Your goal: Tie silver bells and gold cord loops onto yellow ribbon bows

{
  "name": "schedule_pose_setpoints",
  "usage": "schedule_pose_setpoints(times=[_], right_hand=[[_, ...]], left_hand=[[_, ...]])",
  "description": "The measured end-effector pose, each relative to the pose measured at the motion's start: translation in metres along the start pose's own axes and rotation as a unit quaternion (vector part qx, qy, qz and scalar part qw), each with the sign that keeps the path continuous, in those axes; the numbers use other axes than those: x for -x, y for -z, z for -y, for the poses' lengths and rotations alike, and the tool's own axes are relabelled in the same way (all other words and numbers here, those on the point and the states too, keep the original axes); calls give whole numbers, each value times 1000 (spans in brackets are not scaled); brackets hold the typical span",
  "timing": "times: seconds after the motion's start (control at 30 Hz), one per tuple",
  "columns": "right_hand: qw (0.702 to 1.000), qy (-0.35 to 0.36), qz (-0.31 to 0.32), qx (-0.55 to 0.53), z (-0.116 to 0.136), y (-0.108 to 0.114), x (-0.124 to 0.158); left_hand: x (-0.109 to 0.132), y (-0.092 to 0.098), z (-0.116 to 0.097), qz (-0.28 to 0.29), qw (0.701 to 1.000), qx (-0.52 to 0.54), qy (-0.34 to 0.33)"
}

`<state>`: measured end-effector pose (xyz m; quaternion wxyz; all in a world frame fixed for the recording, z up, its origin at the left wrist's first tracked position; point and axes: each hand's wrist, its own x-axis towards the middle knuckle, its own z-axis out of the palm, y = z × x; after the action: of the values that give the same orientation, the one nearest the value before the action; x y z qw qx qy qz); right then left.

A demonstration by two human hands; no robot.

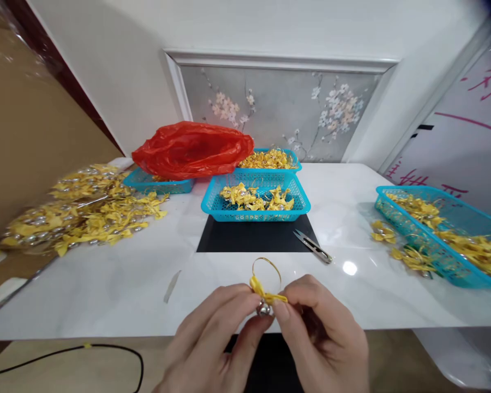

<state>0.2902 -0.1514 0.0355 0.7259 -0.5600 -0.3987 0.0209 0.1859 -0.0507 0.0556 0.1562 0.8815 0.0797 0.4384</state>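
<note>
Between my hands, just over the table's front edge, is a yellow ribbon bow (257, 286) with a silver jingle bell (264, 309) under it and a thin gold loop (269, 260) standing up from it. My left hand (219, 333) pinches the bow's left side and the bell between thumb and fingers. On the other side, my right hand (321, 327) grips the bow's right tail with thumb and forefinger. Beyond them, a pair of thread snips (313, 246) lies partly on a black mat (233, 237).
A blue basket (256, 216) of yellow bows stands ahead, with another basket (294, 159) behind. A red plastic bag (192, 150) covers part of a third basket (159, 185). Bows with bells are heaped (102, 218) at left. The right-hand basket (454, 262) has loose bows (413, 259) beside it.
</note>
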Motion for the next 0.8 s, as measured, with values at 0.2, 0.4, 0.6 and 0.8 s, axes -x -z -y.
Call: schedule_pose_setpoints(times=[0.2,0.4,0.6,0.8], right_hand=[[1000,1,4,-3,-2,2,-1],[1000,-12,4,-26,-6,2,-1],[995,-81,6,-56,-3,3,-3],[995,-93,10,-45,-1,4,-4]], left_hand=[[-3,-2,-9,10,971,135,198],[-16,-2,-18,49,781,419,461],[-19,-2,-12,114,678,542,484],[-15,-1,-1,23,780,443,443]])
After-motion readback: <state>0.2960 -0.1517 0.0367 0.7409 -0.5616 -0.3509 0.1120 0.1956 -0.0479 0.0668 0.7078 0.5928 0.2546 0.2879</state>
